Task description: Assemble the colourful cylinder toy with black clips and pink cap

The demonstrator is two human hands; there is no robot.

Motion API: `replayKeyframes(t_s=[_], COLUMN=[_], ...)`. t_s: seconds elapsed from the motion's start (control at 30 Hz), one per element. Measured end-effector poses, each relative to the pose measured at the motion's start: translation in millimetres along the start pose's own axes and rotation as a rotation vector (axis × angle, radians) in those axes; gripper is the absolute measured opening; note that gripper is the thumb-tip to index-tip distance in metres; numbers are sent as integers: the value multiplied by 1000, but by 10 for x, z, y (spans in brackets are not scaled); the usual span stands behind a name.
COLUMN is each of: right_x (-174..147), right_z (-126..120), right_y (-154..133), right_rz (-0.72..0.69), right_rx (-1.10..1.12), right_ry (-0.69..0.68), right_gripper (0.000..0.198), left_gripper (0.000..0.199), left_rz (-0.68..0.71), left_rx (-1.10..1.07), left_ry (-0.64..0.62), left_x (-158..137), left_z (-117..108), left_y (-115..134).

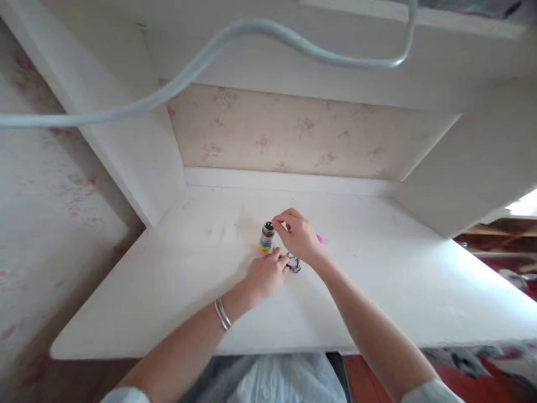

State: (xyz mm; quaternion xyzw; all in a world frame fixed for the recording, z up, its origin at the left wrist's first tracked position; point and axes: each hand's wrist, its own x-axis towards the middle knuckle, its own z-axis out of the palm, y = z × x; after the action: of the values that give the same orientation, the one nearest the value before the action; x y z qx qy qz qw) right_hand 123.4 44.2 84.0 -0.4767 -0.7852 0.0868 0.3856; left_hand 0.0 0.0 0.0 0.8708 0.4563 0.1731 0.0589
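A small jar (267, 234) with dark contents and a blue and yellow label stands upright on the white tabletop, its mouth uncovered. At its rim, my right hand (297, 235) has thumb and forefinger pinched together; whatever is between them is too small to make out. My left hand (266, 273) rests low in front of the jar, wearing a silver bracelet (222, 313) on the wrist. Its fingers stretch to the right, beside the jar's base and at the edge of some thin dark loops (294, 265). A pink object (321, 239) lies partly hidden behind my right hand.
The white tabletop (168, 296) meets a side panel (121, 101) on the left and another on the right. Flowered wallpaper (285, 131) shows behind. A pale cable (268, 27) hangs across the upper view, below a shelf.
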Motion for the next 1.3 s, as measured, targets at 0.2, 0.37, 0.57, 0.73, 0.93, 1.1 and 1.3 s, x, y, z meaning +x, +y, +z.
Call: replayKeyframes(t_s=[0.2, 0.37, 0.57, 0.73, 0.93, 1.1, 1.3], right_x=[-7, -44, -280, -671, -1034, -1052, -1055], right_z=[-10, -55, -134, -80, 54, 75, 34], right_y=[9, -4, 104, 515, 923, 916, 878], right_rz=[25, 40, 144, 288, 357, 295, 299], right_rx=[10, 31, 85, 49, -55, -104, -94], right_ry=[-9, 42, 67, 44, -112, -186, -155], right_gripper=[17, 19, 22, 26, 35, 35, 24], left_gripper=[26, 29, 25, 22, 18, 13, 14], left_rz=[-17, -39, -27, -20, -91, -63, 49], left_rx=[15, 19, 54, -6, -134, -271, -371], left_ry=[-67, -72, -67, -55, 7, 134, 278], left_x=[15, 16, 2, -5, 0, -3, -2], left_z=[-27, -59, -57, -67, -65, -68, -341], left_y=[56, 52, 21, 18, -1, -64, -24])
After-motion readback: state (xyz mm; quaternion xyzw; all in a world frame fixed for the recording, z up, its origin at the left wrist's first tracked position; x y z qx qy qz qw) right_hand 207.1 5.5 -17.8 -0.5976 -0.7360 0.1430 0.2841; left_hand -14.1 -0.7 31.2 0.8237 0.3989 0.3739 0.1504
